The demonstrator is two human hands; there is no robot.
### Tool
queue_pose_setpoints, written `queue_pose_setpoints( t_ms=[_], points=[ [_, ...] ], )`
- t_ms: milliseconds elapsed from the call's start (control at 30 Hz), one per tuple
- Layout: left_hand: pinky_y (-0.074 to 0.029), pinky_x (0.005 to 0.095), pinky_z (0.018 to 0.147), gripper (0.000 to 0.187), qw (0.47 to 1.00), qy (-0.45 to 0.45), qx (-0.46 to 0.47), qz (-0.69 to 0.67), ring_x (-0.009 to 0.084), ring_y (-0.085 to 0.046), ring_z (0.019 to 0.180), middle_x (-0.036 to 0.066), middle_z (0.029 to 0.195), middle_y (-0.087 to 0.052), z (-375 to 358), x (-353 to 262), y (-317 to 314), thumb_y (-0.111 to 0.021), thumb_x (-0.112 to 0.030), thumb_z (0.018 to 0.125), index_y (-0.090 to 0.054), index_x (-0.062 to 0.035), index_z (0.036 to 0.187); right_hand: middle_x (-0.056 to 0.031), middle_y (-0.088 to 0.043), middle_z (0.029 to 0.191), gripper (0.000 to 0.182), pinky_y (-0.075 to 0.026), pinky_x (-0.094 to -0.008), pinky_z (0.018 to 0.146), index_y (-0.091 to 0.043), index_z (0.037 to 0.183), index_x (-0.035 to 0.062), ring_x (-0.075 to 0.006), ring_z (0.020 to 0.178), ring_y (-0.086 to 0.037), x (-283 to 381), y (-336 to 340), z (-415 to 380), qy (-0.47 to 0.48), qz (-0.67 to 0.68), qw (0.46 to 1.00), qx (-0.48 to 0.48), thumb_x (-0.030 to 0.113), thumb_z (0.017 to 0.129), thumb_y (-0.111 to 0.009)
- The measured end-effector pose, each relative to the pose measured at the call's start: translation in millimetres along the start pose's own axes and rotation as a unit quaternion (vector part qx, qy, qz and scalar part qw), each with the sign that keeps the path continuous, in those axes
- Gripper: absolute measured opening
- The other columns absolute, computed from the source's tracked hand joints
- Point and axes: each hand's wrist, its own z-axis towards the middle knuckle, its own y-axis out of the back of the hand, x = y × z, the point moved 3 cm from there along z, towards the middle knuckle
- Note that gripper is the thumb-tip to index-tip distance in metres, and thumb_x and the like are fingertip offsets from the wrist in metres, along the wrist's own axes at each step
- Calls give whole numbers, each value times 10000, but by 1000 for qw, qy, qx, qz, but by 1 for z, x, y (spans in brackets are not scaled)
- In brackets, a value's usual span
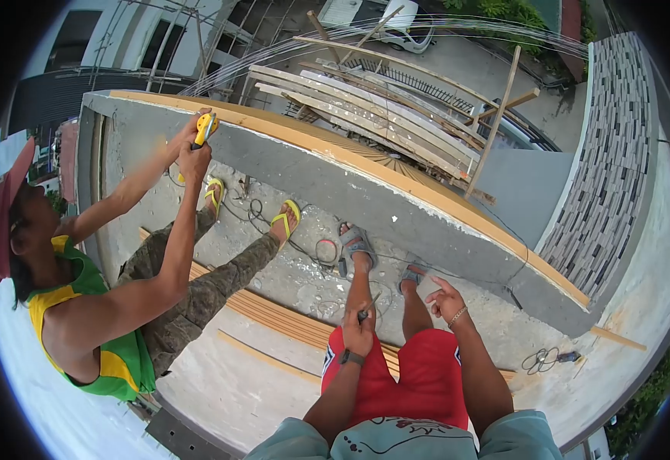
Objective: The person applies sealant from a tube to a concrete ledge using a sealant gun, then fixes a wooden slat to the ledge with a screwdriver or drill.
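Observation:
My left hand (358, 337), with a dark watch on the wrist, is closed around a small tool with a dark handle (362, 315). A thin tip seems to stick out of it; its exact kind is too small to tell. My right hand (447, 301), wearing a bracelet, is held out in the air with the index finger extended, and nothing shows in it. Both hands are above my legs, short of the low grey wall (335, 180), which is capped by a long tan strip (396, 184).
At the left a co-worker (82, 307) holds a yellow tool (206, 129) at the wall's top with both hands. Cables (258, 218) and debris lie around our feet. Long tan strips (273, 310) lie behind us. Beyond the wall are stacked planks (373, 115) and a drop to the street.

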Motion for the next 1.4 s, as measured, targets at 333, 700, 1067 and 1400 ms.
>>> queue_pose_setpoints(
  t_ms=[333,700,1067,1400],
  points=[
    [-420,420,722,292,997,-38,22,58,345,-521,836,134,890,-538,-58,-29,57,-583,-96,773,-568,-161,1058,-114,-606,769,518,-385,-248,393,-428,1274,108,-125,464,-483,-16,56,-48,-19,-62,997,-52,19,770,-350],
    [-438,361,673,214,970,108,-216,-26,266,-559,735,137,778,-579,-185,-1,198,-591,-146,805,-582,-83,1009,-91,-597,782,485,-389,-253,405,-445,1268,106,-117,468,-483,184,-36,-124,146,-292,944,34,45,794,-364],
    [-462,273,553,85,772,348,-122,-517,129,-548,585,25,677,-560,-356,-9,101,-533,-113,836,-567,-56,889,-89,-581,812,560,-380,-233,445,-407,1292,69,-118,506,-475,248,-131,-173,191,-377,894,147,36,735,-361],
    [-444,304,522,88,700,486,-255,-457,142,-556,581,17,685,-575,-419,-4,70,-530,-154,832,-550,-102,900,-81,-593,840,542,-399,-264,470,-410,1295,100,-140,544,-514,147,-250,-167,54,-573,768,282,54,755,-401]
  ],
)
